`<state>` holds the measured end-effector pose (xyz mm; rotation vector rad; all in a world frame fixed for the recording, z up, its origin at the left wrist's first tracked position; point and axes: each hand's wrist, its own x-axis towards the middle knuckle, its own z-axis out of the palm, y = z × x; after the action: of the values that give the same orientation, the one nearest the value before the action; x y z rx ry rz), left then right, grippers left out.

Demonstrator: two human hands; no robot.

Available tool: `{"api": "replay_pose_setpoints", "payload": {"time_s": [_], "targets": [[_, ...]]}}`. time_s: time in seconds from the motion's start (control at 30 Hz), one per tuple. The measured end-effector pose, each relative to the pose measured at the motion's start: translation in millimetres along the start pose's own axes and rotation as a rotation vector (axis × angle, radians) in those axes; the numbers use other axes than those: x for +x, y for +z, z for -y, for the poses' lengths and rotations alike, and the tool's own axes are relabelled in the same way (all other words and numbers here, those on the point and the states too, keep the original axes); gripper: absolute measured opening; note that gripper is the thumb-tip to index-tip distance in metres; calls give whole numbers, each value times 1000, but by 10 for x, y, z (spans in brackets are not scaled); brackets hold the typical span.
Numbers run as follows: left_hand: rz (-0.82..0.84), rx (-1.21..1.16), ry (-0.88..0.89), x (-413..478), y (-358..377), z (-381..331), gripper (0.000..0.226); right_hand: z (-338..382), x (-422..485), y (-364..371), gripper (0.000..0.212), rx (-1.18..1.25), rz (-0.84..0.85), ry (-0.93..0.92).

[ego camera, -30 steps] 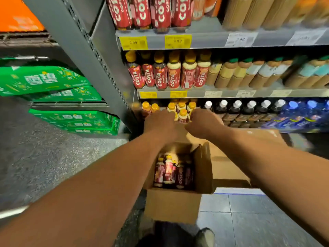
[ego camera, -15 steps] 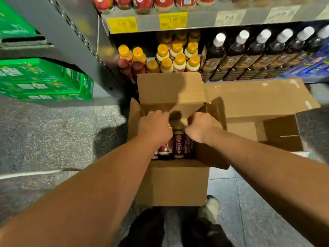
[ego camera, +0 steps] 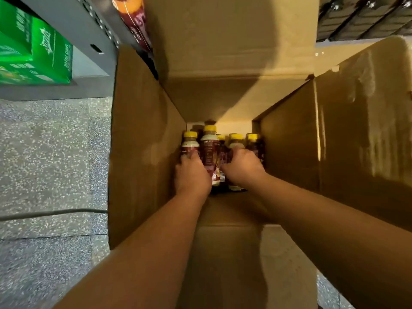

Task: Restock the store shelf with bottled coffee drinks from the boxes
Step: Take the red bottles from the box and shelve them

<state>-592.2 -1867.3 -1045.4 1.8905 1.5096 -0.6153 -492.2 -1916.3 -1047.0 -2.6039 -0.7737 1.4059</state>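
I look straight down into an open cardboard box (ego camera: 142, 152) with its flaps up. At its bottom stand several coffee bottles (ego camera: 209, 143) with yellow caps and dark red labels. My left hand (ego camera: 191, 175) is deep in the box, its fingers wrapped around the leftmost bottle (ego camera: 189, 144). My right hand (ego camera: 243, 168) closes over a bottle (ego camera: 235, 141) on the right side of the cluster. Both forearms reach down from the lower edge of the view.
A grey shelf upright (ego camera: 89, 34) stands at the upper left, with one coffee bottle (ego camera: 133, 14) on the shelf beside it. Green cartons (ego camera: 33, 52) sit at the far left. Dark bottles (ego camera: 365, 16) fill the upper right shelf. Speckled floor (ego camera: 49, 163) lies left of the box.
My view has dropped from the shelf down into the box. Both hands went from the box's rim to the bottles at its bottom and closed on them.
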Motion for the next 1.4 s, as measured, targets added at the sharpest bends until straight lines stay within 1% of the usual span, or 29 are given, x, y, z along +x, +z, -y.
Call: {"api": "replay_pose_setpoints", "payload": {"time_s": [0.1, 0.2, 0.3, 0.37, 0.47, 0.57, 0.63, 0.67, 0.7, 0.77, 0.8, 0.83, 0.93, 0.97, 1.0, 1.07, 1.17, 1.27, 1.4], "targets": [[13, -46, -66, 213, 161, 87, 66, -17, 233, 229, 43, 27, 51, -3], [-14, -66, -88, 376, 300, 178, 57, -28, 378, 430, 46, 98, 116, 21], [-33, -143, -185, 498, 403, 186, 50, -28, 507, 546, 48, 207, 139, 93], [-47, -158, -226, 556, 447, 171, 56, -22, 588, 584, 52, 275, 169, 118], [-69, -118, -236, 601, 492, 157, 67, -25, 650, 616, 59, 395, 219, 170], [-67, -107, -248, 590, 546, 153, 68, -71, 658, 621, 54, 439, 229, 213], [-64, -116, -241, 566, 575, 158, 68, -125, 652, 576, 47, 426, 235, 233], [-68, -142, -233, 560, 581, 166, 66, -157, 654, 551, 47, 419, 234, 233], [-72, -180, -225, 559, 580, 174, 65, -197, 661, 531, 51, 409, 224, 231], [-53, -275, -209, 582, 574, 194, 66, -283, 683, 500, 66, 361, 186, 224], [-22, -330, -206, 600, 570, 211, 67, -324, 686, 490, 72, 346, 178, 222], [20, -381, -206, 621, 566, 228, 68, -360, 691, 490, 73, 351, 178, 219], [117, -416, -190, 645, 559, 247, 77, -447, 701, 484, 64, 456, 191, 256], [127, -393, -181, 647, 557, 235, 74, -467, 699, 478, 61, 497, 196, 268], [129, -374, -171, 642, 553, 221, 66, -477, 690, 468, 58, 528, 199, 276], [129, -386, -162, 592, 526, 182, 54, -476, 648, 438, 54, 571, 191, 275], [135, -455, -153, 464, 422, 91, 56, -450, 509, 325, 57, 628, 170, 260], [104, -500, -93, 250, 204, -28, 58, -379, 274, 92, 56, 683, 151, 234], [71, -602, -20, -107, -216, -210, 55, -236, -113, -341, 61, 728, 63, 174]]}}
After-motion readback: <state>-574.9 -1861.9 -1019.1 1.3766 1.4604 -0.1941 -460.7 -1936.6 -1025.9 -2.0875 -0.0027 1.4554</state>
